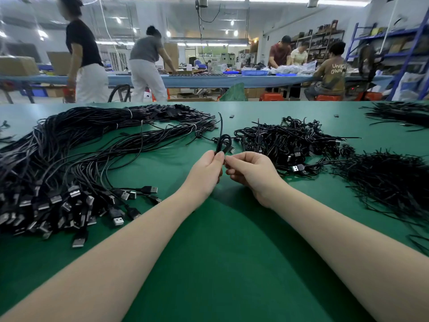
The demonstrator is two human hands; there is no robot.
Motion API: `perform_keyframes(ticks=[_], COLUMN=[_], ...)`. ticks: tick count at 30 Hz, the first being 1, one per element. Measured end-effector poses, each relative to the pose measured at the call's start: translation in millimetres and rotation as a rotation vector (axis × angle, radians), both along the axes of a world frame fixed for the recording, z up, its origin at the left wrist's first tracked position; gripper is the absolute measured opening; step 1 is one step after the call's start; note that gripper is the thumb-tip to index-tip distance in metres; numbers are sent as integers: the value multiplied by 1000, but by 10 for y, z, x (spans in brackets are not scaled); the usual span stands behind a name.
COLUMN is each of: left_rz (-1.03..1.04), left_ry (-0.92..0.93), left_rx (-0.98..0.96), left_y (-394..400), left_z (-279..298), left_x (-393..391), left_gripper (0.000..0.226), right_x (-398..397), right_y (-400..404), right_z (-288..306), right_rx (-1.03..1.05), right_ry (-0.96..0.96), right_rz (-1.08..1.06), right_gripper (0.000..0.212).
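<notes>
**USB cable [224, 142] pinched in both hands at mid-table**

Left fingers [218, 160] curl tight round the base of the folded cable, with the thumb pressed against its side. The right fingertips [230, 161] close in a pinch on that same base, almost touching the left thumb; the other right fingers are curled under the palm. Above the fingertips the cable rises as a short black loop toward 12 o'clock. One loose strand stands up higher, and its metal plug [231, 150] pokes out at 1 o'clock.

The left hand [206, 174] and the right hand [253, 176] sit close together, thumbs uppermost, above the green table [220, 263]. Both bare forearms run back toward 6 o'clock.

At 9 o'clock from the hands lies a long sheaf of straight black cables [81, 145], tied in places with pale bands. Its plug ends [76, 208] are fanned out at 8 o'clock, near the left forearm. At 2 o'clock, just beyond the right hand, sits a heap of coiled cables [290, 142], several plugs showing at its near edge. At 3 o'clock, well apart from the hands, is a bushy pile of thin black ties [390, 182]. Another dark bundle [404, 115] lies at the table's far right corner.

Beyond the table's far edge, at 12 o'clock, several people stand or sit at a long blue bench [209, 79], with shelving [394, 43] at 2 o'clock.
</notes>
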State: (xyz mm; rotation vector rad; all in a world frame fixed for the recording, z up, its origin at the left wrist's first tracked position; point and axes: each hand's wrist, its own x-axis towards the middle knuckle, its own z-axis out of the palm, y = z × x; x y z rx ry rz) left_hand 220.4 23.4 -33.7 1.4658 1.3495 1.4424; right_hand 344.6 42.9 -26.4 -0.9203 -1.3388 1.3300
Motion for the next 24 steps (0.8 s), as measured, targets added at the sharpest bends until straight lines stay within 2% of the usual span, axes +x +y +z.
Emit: perform_keyframes(ticks=[4, 12, 17, 21, 24], left_rz=[-24, -67, -79, -107, -95], left_ry=[23, 15, 1, -17, -11], left_rx=[22, 50, 52, 58, 71], left_y=[14, 11, 10, -4, -5], left_z=[-19, -35, -35, -28, -31], left_x=[-2, -38, -40, -26, -15], left_gripper=[11, 20, 20, 16, 16], right_x=[17, 58, 101, 118, 104], right_y=[-9, -48, -59, -49, -48], right_z=[-4, 35, 83, 105, 94], right_rx=[-11, -23, -43, 19, 136], right_ry=[-16, -27, -85, -133, -249], right_rz=[1, 27, 76, 80, 22], right_gripper=[12, 5, 14, 7, 9])
